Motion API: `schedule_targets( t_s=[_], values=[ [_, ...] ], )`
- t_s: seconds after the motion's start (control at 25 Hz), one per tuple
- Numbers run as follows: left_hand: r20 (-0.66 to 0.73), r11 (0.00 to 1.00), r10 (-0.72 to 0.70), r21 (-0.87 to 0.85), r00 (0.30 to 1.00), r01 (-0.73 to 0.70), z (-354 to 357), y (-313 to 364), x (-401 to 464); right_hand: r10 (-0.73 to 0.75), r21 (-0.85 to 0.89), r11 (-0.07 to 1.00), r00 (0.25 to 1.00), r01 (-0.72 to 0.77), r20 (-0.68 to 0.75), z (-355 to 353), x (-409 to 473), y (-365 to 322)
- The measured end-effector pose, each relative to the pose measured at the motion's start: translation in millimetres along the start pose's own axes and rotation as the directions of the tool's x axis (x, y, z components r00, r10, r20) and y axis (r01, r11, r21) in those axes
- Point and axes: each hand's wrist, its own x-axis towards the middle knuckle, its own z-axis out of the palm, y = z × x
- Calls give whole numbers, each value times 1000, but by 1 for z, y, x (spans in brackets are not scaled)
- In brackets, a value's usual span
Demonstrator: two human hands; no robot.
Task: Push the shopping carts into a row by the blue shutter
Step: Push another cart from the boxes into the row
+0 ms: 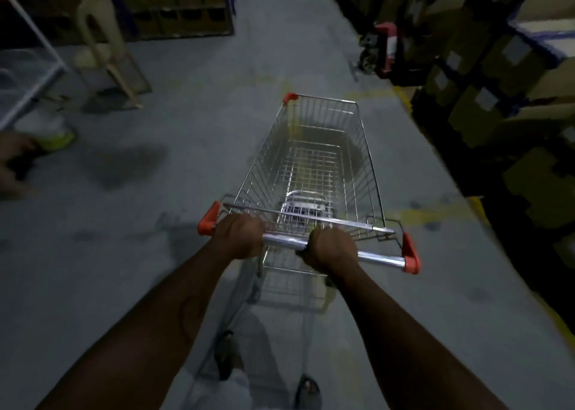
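A silver wire shopping cart [314, 160] with red corner caps stands right in front of me on the grey floor, its basket empty. My left hand [241, 236] grips the chrome handle bar [378, 257] near its left end. My right hand [329, 249] grips the same bar near the middle. Both arms are stretched forward. The cart points up the aisle, slightly to the right. No blue shutter and no other carts are in view.
Shelving with cardboard boxes [497, 67] lines the right side. A red pallet jack [384, 48] stands ahead on the right. A beige plastic chair [102, 45] and a metal rack [28, 76] are at the left. More shelves [174, 4] stand at the far end. My feet [227, 353] show below.
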Motion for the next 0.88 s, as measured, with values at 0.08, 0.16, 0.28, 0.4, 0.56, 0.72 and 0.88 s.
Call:
schedule_targets(
  t_s=[0.08, 0.16, 0.28, 0.4, 0.56, 0.72, 0.88],
  values=[
    [-7, 997, 4, 78, 1000, -3, 4, -10, -18, -6, 62, 998, 1000, 5, 11, 3, -15, -20],
    [11, 992, -34, 120, 999, 33, 5, -22, -38, -29, 89, 996, 1000, 29, -10, 9, -26, -45],
    [47, 986, -113, 131, 992, 106, 6, -41, -62, -13, 192, 981, 1000, 12, 6, 15, -40, -83],
    [58, 983, -156, 102, 986, 150, 13, -52, -79, -28, 204, 979, 999, 23, 22, 22, -49, -105],
    [-13, 984, -166, 61, 986, 166, 30, -53, -97, 11, 158, 987, 1000, -14, 19, 20, -57, -111],
    [-97, 992, -118, 36, 988, 122, 42, -56, -119, 72, 86, 994, 997, -71, -6, 21, -73, -128],
    [-165, 996, -88, 7, 982, 91, 60, -79, -162, 128, 43, 991, 992, -128, 10, 26, -101, -172]
  ],
)
